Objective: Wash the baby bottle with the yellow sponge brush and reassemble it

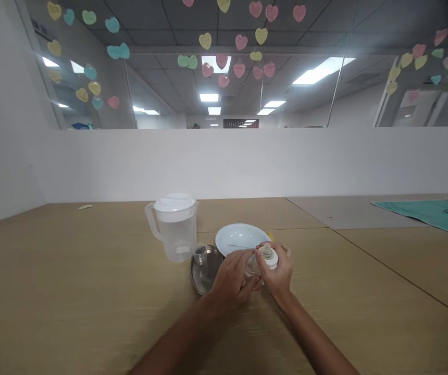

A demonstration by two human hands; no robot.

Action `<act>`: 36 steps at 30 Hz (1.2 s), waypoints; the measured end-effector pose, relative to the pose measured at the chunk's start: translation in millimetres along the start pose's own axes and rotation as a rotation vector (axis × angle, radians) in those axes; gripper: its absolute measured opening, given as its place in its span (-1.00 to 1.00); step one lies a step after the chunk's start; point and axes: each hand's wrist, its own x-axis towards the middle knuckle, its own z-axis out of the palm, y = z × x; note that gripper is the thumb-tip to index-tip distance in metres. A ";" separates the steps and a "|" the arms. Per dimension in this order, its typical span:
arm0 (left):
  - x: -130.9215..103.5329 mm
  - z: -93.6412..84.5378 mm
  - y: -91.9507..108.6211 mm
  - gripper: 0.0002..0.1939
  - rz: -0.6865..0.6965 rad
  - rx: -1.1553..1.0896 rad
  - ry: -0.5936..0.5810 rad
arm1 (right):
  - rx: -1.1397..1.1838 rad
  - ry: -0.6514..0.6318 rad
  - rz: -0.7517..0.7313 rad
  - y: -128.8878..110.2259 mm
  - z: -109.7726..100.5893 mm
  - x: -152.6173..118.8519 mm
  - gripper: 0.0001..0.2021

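Just in front of a white bowl, my two hands meet at a clear baby bottle (252, 266). My left hand (234, 276) is wrapped round the bottle's body. The fingers of my right hand (279, 271) close round the white collar with its clear nipple (269, 256), at the bottle's right end. How the collar sits on the bottle's neck is hidden by my fingers. The white bowl (243, 235) has a thin pale stick lying in it. To the left of my left hand, a small clear cup (200, 255) stands on a round metal tray (195, 278).
A clear plastic pitcher (177, 237) with a white lid stands behind the tray. Something small and yellow (271, 236) shows beside the bowl. A teal cloth (423, 211) lies at the far right. One small pale object (85, 207) rests at the far left, before a white wall (227, 164).
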 end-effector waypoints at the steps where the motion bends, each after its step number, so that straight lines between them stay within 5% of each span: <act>1: -2.9 3.5 0.5 -0.48 -0.005 0.005 0.013 | -0.001 -0.010 -0.025 1.3 0.5 -3.7 -0.86; 6: -12.6 11.7 -2.2 -0.36 -0.066 0.069 0.128 | 0.006 -0.075 -0.039 4.9 6.6 -18.2 -0.87; 14: -10.4 3.3 -13.0 -0.39 -0.002 0.084 -0.006 | 0.130 -0.226 0.070 9.1 11.9 -32.3 -0.83; 36: -13.5 4.9 -19.2 -0.39 -0.045 0.100 -0.087 | -0.085 -0.189 -0.021 -6.9 15.2 -25.4 -0.78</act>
